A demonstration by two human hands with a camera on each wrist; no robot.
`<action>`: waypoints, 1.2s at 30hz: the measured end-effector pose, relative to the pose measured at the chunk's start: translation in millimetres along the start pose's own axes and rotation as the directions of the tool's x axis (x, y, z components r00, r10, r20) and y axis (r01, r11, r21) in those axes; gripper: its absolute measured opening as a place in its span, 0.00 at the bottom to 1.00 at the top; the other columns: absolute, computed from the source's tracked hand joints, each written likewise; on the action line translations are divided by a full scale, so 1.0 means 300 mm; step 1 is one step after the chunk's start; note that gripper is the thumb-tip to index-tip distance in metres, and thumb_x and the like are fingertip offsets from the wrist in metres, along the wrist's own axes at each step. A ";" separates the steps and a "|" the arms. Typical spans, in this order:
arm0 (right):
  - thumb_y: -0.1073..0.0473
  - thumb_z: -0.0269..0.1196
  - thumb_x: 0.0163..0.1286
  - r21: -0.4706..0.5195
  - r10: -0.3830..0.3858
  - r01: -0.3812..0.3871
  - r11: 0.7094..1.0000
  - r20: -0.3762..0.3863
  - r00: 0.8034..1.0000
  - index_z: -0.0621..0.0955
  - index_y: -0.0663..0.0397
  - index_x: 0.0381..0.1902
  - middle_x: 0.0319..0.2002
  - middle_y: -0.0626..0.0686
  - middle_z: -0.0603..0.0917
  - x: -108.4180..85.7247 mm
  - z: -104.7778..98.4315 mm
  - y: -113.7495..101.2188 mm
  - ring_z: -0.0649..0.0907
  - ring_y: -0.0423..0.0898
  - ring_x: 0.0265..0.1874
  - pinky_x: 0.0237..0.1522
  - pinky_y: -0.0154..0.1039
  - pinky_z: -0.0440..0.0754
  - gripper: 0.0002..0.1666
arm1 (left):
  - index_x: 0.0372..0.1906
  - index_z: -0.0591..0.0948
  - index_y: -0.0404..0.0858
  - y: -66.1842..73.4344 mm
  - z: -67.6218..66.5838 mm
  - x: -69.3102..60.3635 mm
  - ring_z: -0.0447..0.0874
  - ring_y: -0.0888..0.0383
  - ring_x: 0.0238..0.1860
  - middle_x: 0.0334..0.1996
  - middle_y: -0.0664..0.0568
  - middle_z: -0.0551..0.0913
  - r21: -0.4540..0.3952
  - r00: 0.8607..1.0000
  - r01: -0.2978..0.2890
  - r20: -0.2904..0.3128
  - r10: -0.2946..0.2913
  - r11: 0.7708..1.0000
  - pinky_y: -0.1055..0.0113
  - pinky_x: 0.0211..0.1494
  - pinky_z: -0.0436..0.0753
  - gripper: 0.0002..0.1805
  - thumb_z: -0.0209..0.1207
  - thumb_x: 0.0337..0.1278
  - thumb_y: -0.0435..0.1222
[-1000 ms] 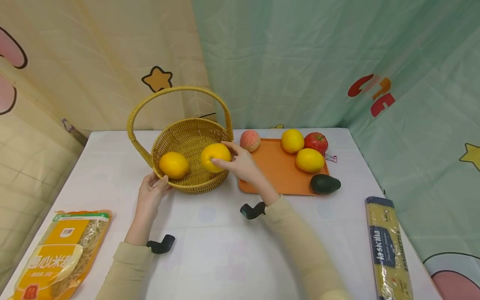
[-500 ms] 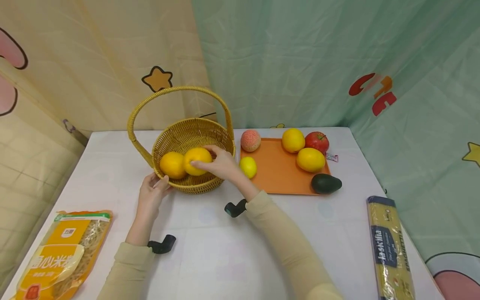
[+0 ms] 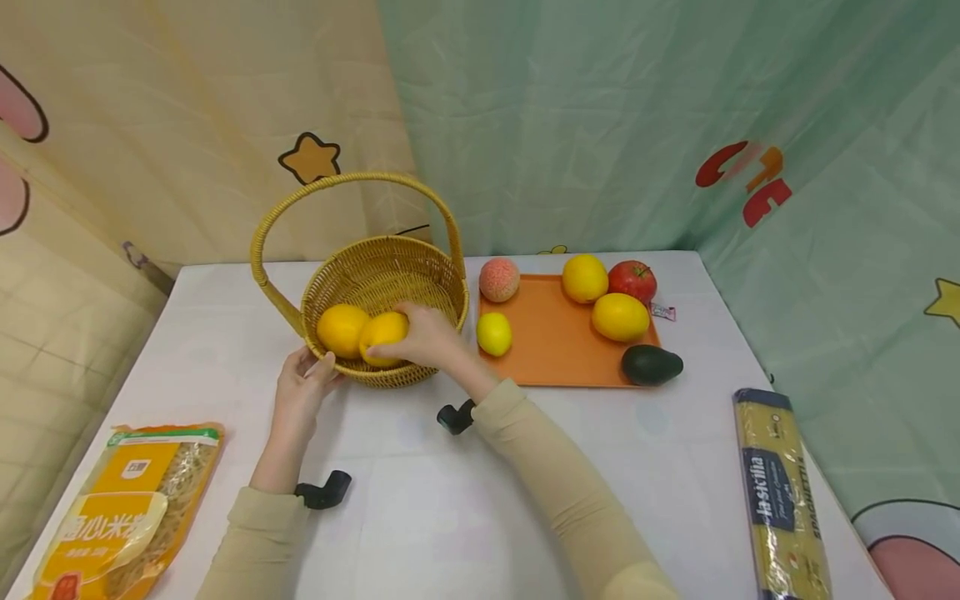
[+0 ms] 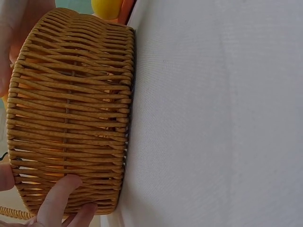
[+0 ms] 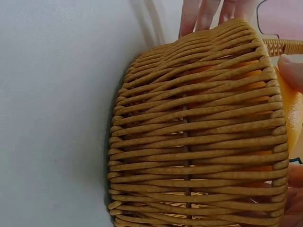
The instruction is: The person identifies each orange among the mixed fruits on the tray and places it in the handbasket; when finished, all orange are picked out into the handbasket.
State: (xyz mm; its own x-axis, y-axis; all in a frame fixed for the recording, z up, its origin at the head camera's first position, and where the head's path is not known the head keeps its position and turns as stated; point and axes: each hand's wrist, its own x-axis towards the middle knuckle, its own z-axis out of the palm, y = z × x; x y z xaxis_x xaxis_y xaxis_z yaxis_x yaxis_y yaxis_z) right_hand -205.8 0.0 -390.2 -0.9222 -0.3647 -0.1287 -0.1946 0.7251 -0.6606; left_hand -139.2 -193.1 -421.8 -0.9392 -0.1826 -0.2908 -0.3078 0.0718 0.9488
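Note:
A woven basket (image 3: pixel 397 377) with a tall handle stands at the left back of the table. My left hand (image 3: pixel 302 392) grips its near-left rim, thumb on top and fingers against the outer weave, as the left wrist view shows. Inside the basket, one orange fruit (image 3: pixel 342 330) lies at the left. Beside it my right hand (image 3: pixel 429 340) holds a second orange fruit (image 3: pixel 383 337), low in the basket, thumb on the near side. In the right wrist view the basket's wall (image 5: pixel 199 137) hides most of that hand.
An orange tray (image 3: pixel 551 342) to the right bears a yellow-green fruit (image 3: pixel 494 334), a peach (image 3: pixel 499 279), two yellow fruits, a red one (image 3: pixel 632 282) and an avocado (image 3: pixel 651 365). A noodle bag (image 3: pixel 127 508) lies front left, a spaghetti pack (image 3: pixel 782 500) front right.
My right hand has carried its fruit leftward and down into the basket, up against the other one. The yellow-green fruit on the tray has come into view. My left hand has stayed at the rim.

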 end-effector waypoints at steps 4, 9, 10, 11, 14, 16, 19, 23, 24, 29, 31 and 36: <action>0.32 0.71 0.53 -0.029 -0.016 0.016 0.999 -0.001 1.000 0.72 0.55 0.66 0.60 0.53 0.80 0.004 0.025 -0.010 0.79 0.48 0.54 0.55 0.40 0.82 0.51 | 0.77 0.45 0.32 -0.002 -0.005 0.000 0.65 0.43 0.71 0.77 0.38 0.51 -0.014 1.000 0.003 -0.001 -0.003 1.000 0.64 0.68 0.76 0.37 0.48 0.75 0.40; 0.33 0.72 0.53 -0.092 -0.029 0.028 0.995 -0.010 1.000 0.74 0.56 0.63 0.54 0.53 0.82 0.004 0.066 -0.027 0.80 0.47 0.48 0.48 0.36 0.81 0.48 | 0.77 0.45 0.33 -0.009 -0.002 -0.003 0.66 0.44 0.70 0.77 0.39 0.52 -0.006 1.000 0.016 -0.007 -0.016 1.000 0.64 0.67 0.75 0.37 0.48 0.75 0.40; 0.33 0.72 0.53 -0.105 -0.027 0.025 0.994 -0.015 1.000 0.74 0.56 0.62 0.54 0.53 0.82 0.002 0.073 -0.032 0.79 0.47 0.48 0.48 0.36 0.81 0.47 | 0.77 0.46 0.33 -0.010 0.000 -0.005 0.67 0.44 0.70 0.77 0.39 0.52 -0.003 1.000 0.020 -0.009 -0.020 1.000 0.64 0.67 0.75 0.37 0.48 0.75 0.40; 0.33 0.72 0.53 -0.124 -0.023 0.021 0.992 -0.022 0.999 0.74 0.56 0.63 0.54 0.53 0.82 0.001 0.078 -0.036 0.79 0.48 0.49 0.49 0.37 0.81 0.48 | 0.77 0.46 0.33 -0.011 0.002 -0.006 0.67 0.44 0.70 0.76 0.39 0.52 0.000 1.000 0.019 -0.008 -0.019 1.000 0.63 0.68 0.75 0.37 0.48 0.75 0.40; 0.31 0.71 0.54 -0.168 -0.013 0.007 0.986 -0.038 0.999 0.74 0.57 0.63 0.55 0.54 0.81 0.000 0.091 -0.048 0.79 0.50 0.51 0.52 0.39 0.81 0.49 | 0.77 0.46 0.33 -0.011 0.006 -0.007 0.67 0.44 0.69 0.76 0.38 0.52 -0.005 1.000 0.016 -0.011 -0.016 1.000 0.62 0.68 0.75 0.36 0.48 0.75 0.39; 0.30 0.70 0.54 -0.185 -0.005 -0.003 0.983 -0.043 0.999 0.73 0.57 0.64 0.57 0.55 0.81 0.000 0.095 -0.054 0.79 0.51 0.53 0.54 0.40 0.81 0.50 | 0.77 0.46 0.33 -0.010 0.006 -0.008 0.67 0.44 0.69 0.76 0.39 0.52 -0.007 1.000 0.013 -0.012 -0.013 1.000 0.62 0.68 0.75 0.36 0.48 0.75 0.39; 0.29 0.69 0.54 -0.199 0.006 -0.014 0.980 -0.044 0.999 0.71 0.57 0.66 0.60 0.56 0.79 0.001 0.098 -0.057 0.78 0.51 0.55 0.57 0.41 0.81 0.52 | 0.77 0.46 0.34 -0.010 0.004 -0.006 0.68 0.45 0.69 0.76 0.40 0.53 -0.010 1.000 0.013 -0.012 -0.013 1.000 0.62 0.68 0.75 0.36 0.48 0.75 0.40; 0.29 0.68 0.55 -0.179 0.007 -0.014 0.984 -0.039 0.999 0.70 0.58 0.68 0.62 0.57 0.77 0.001 0.093 -0.054 0.77 0.51 0.58 0.60 0.43 0.81 0.53 | 0.77 0.47 0.34 -0.010 0.003 -0.001 0.70 0.49 0.66 0.76 0.40 0.53 -0.011 1.000 0.013 -0.015 -0.014 1.000 0.64 0.67 0.76 0.36 0.48 0.75 0.41; 0.30 0.68 0.56 -0.168 0.008 -0.014 0.986 -0.037 0.999 0.69 0.59 0.68 0.63 0.58 0.76 0.000 0.091 -0.054 0.77 0.52 0.59 0.61 0.43 0.81 0.53 | 0.77 0.47 0.34 -0.011 0.003 0.001 0.70 0.49 0.66 0.76 0.40 0.53 -0.013 1.000 0.014 -0.015 -0.014 1.000 0.65 0.67 0.76 0.36 0.48 0.75 0.41; 0.32 0.68 0.58 -0.111 0.003 -0.007 0.994 -0.033 0.999 0.70 0.57 0.69 0.65 0.57 0.75 -0.007 0.073 -0.049 0.76 0.52 0.63 0.66 0.45 0.78 0.50 | 0.77 0.46 0.34 -0.008 0.001 0.001 0.68 0.45 0.68 0.76 0.39 0.53 -0.019 1.000 0.013 -0.016 -0.013 1.000 0.63 0.68 0.76 0.36 0.48 0.75 0.40; 0.34 0.68 0.60 -0.075 -0.014 0.011 0.997 -0.044 0.999 0.71 0.57 0.69 0.66 0.57 0.75 -0.014 0.060 -0.045 0.75 0.51 0.64 0.68 0.45 0.77 0.48 | 0.78 0.46 0.34 -0.008 0.000 0.001 0.67 0.44 0.69 0.77 0.39 0.52 -0.016 1.000 0.012 -0.012 -0.012 1.000 0.63 0.68 0.75 0.37 0.48 0.75 0.40; 0.37 0.67 0.63 -0.007 -0.070 0.069 0.998 -0.098 0.993 0.74 0.53 0.67 0.65 0.53 0.77 -0.036 0.015 -0.025 0.75 0.49 0.65 0.69 0.43 0.76 0.40 | 0.78 0.46 0.35 -0.006 -0.003 0.002 0.67 0.46 0.69 0.77 0.41 0.52 0.001 1.000 0.022 -0.013 -0.021 1.000 0.64 0.68 0.75 0.38 0.48 0.74 0.43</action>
State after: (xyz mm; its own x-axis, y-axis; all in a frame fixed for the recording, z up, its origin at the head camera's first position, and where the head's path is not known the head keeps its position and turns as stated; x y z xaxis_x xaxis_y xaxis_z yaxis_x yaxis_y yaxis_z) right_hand -192.9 -4.1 -387.2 -0.9348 -0.3552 -0.0092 -0.2603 0.7022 -0.6627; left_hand -139.2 -194.1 -423.8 -0.9302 -0.1971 -0.3095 -0.3280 0.0687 0.9422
